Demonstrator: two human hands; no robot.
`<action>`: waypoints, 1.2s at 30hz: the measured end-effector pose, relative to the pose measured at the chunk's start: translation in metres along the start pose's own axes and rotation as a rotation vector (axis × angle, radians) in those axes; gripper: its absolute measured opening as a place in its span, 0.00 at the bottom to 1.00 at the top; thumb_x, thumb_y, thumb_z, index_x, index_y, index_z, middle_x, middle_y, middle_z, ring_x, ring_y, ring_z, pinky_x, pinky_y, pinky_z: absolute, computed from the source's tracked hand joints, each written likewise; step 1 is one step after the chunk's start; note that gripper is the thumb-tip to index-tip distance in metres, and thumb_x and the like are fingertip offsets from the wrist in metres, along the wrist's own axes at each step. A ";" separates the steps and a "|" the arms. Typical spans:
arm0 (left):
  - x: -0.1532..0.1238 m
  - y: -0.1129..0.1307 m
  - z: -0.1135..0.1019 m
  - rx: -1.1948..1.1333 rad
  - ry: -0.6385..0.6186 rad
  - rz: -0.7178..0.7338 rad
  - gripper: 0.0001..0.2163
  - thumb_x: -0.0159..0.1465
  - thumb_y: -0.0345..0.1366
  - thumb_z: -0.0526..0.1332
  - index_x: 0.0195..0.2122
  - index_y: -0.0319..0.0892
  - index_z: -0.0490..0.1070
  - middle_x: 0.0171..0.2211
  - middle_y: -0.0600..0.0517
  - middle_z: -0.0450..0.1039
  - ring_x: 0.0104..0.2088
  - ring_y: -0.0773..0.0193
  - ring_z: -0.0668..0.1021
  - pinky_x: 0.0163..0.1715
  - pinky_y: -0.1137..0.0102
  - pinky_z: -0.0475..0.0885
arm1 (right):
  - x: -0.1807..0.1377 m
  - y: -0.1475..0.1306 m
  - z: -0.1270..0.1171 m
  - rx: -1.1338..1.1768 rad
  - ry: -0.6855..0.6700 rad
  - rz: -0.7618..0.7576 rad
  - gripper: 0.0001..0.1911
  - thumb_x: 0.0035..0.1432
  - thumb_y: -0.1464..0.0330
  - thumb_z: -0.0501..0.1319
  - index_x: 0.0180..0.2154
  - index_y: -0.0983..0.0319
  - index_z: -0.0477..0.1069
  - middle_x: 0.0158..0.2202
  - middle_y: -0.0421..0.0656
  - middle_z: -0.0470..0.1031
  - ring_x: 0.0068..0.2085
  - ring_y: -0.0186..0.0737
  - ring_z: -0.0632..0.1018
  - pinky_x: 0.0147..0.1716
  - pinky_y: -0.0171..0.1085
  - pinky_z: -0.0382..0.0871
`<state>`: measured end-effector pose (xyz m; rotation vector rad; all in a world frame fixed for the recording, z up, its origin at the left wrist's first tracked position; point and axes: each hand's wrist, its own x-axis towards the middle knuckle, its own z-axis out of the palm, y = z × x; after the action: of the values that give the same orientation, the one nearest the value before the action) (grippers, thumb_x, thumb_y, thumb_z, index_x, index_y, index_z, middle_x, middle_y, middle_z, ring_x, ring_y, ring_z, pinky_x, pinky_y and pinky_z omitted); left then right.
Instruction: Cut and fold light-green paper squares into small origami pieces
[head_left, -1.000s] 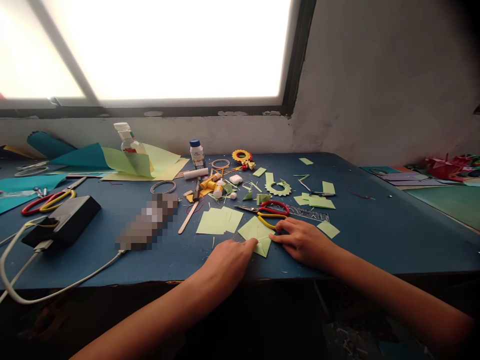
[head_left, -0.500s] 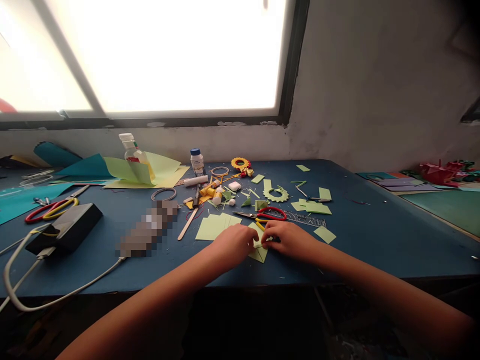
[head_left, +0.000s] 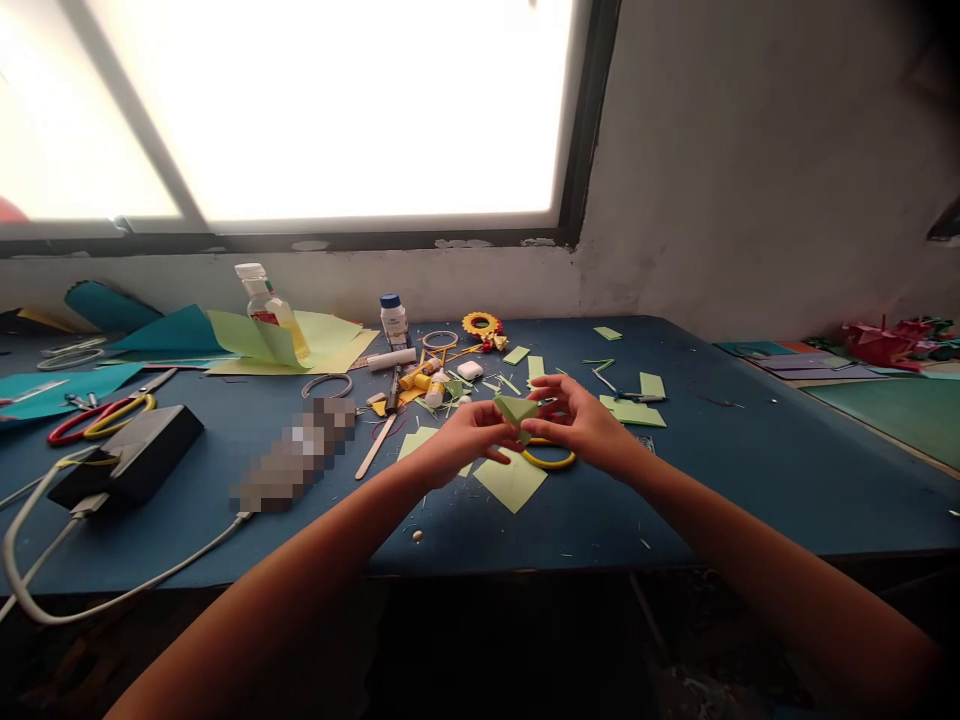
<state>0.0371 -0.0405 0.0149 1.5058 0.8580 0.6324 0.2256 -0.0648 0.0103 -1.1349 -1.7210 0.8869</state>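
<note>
Between my two hands, raised a little above the table, is a small folded piece of light green paper showing a triangular shape. My left hand pinches its left side with thumb and fingers. On its right side, my right hand grips the paper with bent fingers. Beneath them a square sheet of green paper lies flat on the table. Yellow-handled scissors are partly hidden behind my right hand. More green sheets lie partly covered by my left hand.
A wooden stick, a marker and a glue bottle lie left of my hands. Further left are a black box with cables and a blurred-out object. A bottle stands at the back. Green strips lie at right.
Both hands have risen off the table and moved away from me, lifting the folded green paper. The square sheet underneath now shows, and the right hand covers more of the scissors.
</note>
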 end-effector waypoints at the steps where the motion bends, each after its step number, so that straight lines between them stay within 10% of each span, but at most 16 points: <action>1: 0.000 -0.001 0.001 -0.095 0.027 0.020 0.13 0.56 0.39 0.64 0.39 0.37 0.70 0.38 0.47 0.75 0.38 0.63 0.78 0.34 0.71 0.72 | 0.002 0.001 0.001 0.074 -0.018 0.019 0.27 0.49 0.61 0.66 0.49 0.62 0.61 0.43 0.48 0.73 0.40 0.42 0.78 0.39 0.43 0.75; 12: 0.001 -0.009 -0.009 -0.177 0.135 0.149 0.16 0.54 0.40 0.66 0.41 0.36 0.70 0.35 0.47 0.75 0.36 0.60 0.79 0.26 0.74 0.75 | 0.006 0.014 0.004 0.261 -0.051 -0.008 0.18 0.48 0.60 0.67 0.40 0.61 0.71 0.37 0.44 0.77 0.40 0.43 0.79 0.42 0.44 0.74; 22: -0.004 -0.011 -0.004 0.402 0.221 0.504 0.10 0.55 0.39 0.66 0.35 0.39 0.73 0.33 0.51 0.75 0.32 0.64 0.78 0.30 0.72 0.76 | 0.004 0.013 -0.003 0.189 -0.035 0.002 0.12 0.51 0.60 0.65 0.34 0.61 0.75 0.31 0.41 0.76 0.33 0.38 0.76 0.34 0.38 0.72; 36: -0.009 -0.009 -0.003 0.245 0.249 0.668 0.10 0.53 0.35 0.68 0.36 0.39 0.77 0.33 0.49 0.77 0.32 0.65 0.78 0.31 0.74 0.77 | -0.003 0.012 -0.007 0.083 0.003 -0.288 0.14 0.48 0.66 0.69 0.40 0.57 0.78 0.32 0.41 0.79 0.32 0.38 0.78 0.32 0.37 0.75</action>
<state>0.0284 -0.0462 0.0073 1.9817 0.6185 1.2583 0.2360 -0.0633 0.0015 -0.8075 -1.7732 0.7683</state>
